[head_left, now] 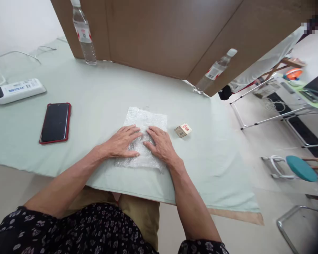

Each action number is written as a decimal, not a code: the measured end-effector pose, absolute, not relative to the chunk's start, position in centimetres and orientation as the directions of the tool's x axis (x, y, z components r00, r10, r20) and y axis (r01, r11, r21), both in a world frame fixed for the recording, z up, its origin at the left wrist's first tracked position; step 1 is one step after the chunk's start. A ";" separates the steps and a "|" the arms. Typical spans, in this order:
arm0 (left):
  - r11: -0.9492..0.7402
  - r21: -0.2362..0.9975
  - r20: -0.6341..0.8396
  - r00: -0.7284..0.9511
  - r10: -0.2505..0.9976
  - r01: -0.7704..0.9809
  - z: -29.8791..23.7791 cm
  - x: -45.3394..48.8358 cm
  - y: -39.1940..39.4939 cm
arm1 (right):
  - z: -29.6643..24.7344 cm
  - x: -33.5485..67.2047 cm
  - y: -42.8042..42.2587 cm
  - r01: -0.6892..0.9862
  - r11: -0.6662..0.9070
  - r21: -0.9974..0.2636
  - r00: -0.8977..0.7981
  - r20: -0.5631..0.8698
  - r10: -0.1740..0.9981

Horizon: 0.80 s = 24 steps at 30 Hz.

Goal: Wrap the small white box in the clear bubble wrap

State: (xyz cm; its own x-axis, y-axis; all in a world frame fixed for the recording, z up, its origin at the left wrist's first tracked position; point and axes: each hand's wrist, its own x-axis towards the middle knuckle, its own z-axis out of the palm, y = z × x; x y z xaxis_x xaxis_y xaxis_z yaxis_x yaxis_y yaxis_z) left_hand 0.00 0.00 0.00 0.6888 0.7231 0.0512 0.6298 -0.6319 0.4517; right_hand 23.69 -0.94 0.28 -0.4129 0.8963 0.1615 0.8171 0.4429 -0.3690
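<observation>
A sheet of clear bubble wrap (145,161) lies flat on the table in front of me. My left hand (124,141) rests palm down on its left part, fingers stretched out. On the right part lies my right hand (159,144), also palm down with the fingers apart. Neither hand grips anything, and the fingertips of the two hands point toward each other with a narrow gap between. To the right of the wrap, apart from my right hand, sits a small cream and brown box (183,130) with a red mark.
A pale green cloth (100,95) covers the table. At left are a phone in a red case (55,123) and a white power strip (18,91). Two water bottles (86,40) stand against a brown cardboard panel (148,38). A teal stool (301,168) is at right.
</observation>
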 end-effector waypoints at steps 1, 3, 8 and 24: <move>-0.635 0.443 0.020 0.701 0.713 0.633 0.1 -0.1 0.0 | 0.1 24.1 -0.8 0.840 0.417 -0.348 -0.396 0.133 0.908; -0.639 0.442 -0.026 0.721 0.692 0.629 0.2 -0.5 0.1 | -0.1 25.3 -0.4 0.873 0.361 -0.328 -0.343 0.112 0.933; -0.625 0.479 -0.048 0.729 0.683 0.617 0.2 -1.2 0.3 | 0.4 28.2 0.0 0.886 0.294 -0.360 -0.297 0.047 0.954; -0.591 0.472 -0.017 0.677 0.736 0.654 0.1 -2.3 0.7 | 2.1 28.9 -1.1 0.836 0.376 -0.399 -0.462 -0.145 0.875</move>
State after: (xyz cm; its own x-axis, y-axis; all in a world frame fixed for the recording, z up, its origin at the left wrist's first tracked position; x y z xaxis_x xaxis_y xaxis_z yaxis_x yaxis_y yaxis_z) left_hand -2.33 0.67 0.09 0.6768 0.7359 -0.0173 0.6542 -0.5906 0.4724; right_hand 28.85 -1.05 2.06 -0.4623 0.8748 -0.1449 0.8364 0.3760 -0.3989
